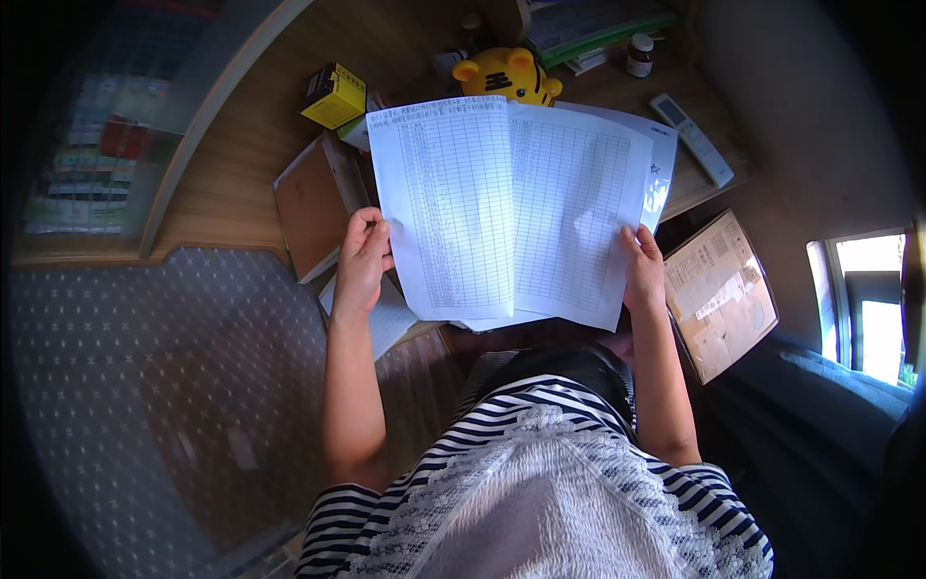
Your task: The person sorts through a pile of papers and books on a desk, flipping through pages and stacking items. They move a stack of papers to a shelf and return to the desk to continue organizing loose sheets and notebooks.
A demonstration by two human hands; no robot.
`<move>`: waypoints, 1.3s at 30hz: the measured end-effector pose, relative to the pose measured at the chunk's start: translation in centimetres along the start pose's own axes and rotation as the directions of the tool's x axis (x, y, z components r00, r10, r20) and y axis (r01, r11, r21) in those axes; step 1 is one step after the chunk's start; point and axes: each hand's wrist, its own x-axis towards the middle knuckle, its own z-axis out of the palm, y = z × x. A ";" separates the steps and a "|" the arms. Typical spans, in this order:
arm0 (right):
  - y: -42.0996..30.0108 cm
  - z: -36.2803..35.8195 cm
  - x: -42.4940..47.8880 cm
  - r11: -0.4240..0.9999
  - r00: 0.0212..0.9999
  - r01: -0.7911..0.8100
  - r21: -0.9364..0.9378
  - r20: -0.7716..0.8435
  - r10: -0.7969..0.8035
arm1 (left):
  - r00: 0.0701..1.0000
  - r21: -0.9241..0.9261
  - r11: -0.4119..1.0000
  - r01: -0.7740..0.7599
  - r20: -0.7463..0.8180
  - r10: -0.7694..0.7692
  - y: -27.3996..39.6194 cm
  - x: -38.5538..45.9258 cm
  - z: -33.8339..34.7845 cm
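Two white sheets printed with table grids are held up before me, overlapping at the middle. My left hand pinches the left edge of the left sheet, which has handwriting along its top. On the other side, my right hand grips the lower right edge of the right sheet between thumb and fingers. Behind them a glossy white sheet or sleeve shows at the right. The sheets hide the middle of the wooden desk.
Around the papers are a brown-covered book, a yellow-black box, a tiger-shaped figure, a lidded bottle and a white remote control. A cardboard carton stands at the right. Lined paper lies near my left hand.
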 end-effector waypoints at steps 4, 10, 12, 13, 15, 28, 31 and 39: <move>-0.2 0.1 -0.2 0.999 1.000 -0.006 0.037 0.019 0.005 | 1.000 -0.013 1.000 -0.014 -0.010 0.014 0.1 0.0 -0.1; -0.3 0.0 -0.3 0.999 1.000 -0.003 0.053 0.018 0.002 | 0.994 -0.042 0.997 -0.066 -0.085 0.063 0.6 0.4 -2.3; -0.6 0.2 -0.5 0.999 1.000 -0.003 0.037 0.011 0.003 | 0.992 -0.042 0.995 -0.091 -0.092 0.087 1.1 0.3 -3.1; -0.7 0.3 -0.6 1.000 1.000 -0.004 0.025 0.006 0.004 | 0.988 -0.019 0.994 -0.109 -0.114 0.106 1.4 0.4 -3.2; -1.0 0.5 -0.7 1.000 1.000 -0.008 0.009 -0.004 0.008 | 0.986 -0.026 0.989 -0.146 -0.090 0.143 1.7 0.5 -3.9; -1.2 0.7 -0.8 1.000 0.999 -0.030 -0.007 -0.011 0.030 | 0.979 -0.012 0.986 -0.167 -0.120 0.165 2.6 0.4 -4.2; -0.5 0.5 -0.4 1.000 1.000 -0.008 0.006 0.002 0.008 | 0.976 -0.033 0.984 -0.177 -0.132 0.171 2.5 0.3 -4.4; 0.1 0.3 -0.1 1.000 1.000 0.009 0.017 -0.003 -0.009 | 0.978 -0.059 0.982 -0.177 -0.118 0.170 2.4 -0.7 -3.7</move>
